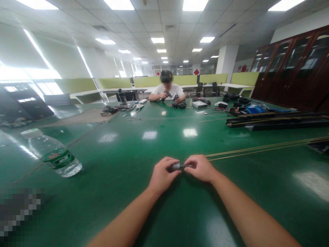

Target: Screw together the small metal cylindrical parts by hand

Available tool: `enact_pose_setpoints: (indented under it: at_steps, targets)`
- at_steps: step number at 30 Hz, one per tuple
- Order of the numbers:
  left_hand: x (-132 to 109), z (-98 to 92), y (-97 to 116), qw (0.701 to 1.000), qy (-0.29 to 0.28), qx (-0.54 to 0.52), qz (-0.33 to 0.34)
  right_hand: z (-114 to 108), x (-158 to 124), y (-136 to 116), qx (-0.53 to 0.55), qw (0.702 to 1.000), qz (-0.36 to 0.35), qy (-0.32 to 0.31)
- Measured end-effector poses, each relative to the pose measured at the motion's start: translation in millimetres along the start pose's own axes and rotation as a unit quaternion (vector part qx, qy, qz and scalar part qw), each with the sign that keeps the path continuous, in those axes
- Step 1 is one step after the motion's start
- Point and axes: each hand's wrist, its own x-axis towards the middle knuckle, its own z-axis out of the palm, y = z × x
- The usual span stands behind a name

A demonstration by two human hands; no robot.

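Grey cylinder, left hand gripping, right hand pinching its tip, could roll off tabletop's near edge if either slackens.

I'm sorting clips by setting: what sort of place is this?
Probably an open-plan office, judging by the yellow-green desk partitions, the square ceiling light panels and the glass-fronted wooden cabinets.

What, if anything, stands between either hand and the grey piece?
Nothing visible: the left hand holds the grey piece; the right hand pinches the thin shaft at its end. The bottle is well aside.
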Motion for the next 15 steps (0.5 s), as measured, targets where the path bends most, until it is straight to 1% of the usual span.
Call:
enact_pose_setpoints:
  at_steps: [15]
  targets:
    - [0.2,-2.0,3.1,1.000,0.008,0.008,0.015,-0.3,0.0,-0.8,0.011,1.000,0.004,-0.002]
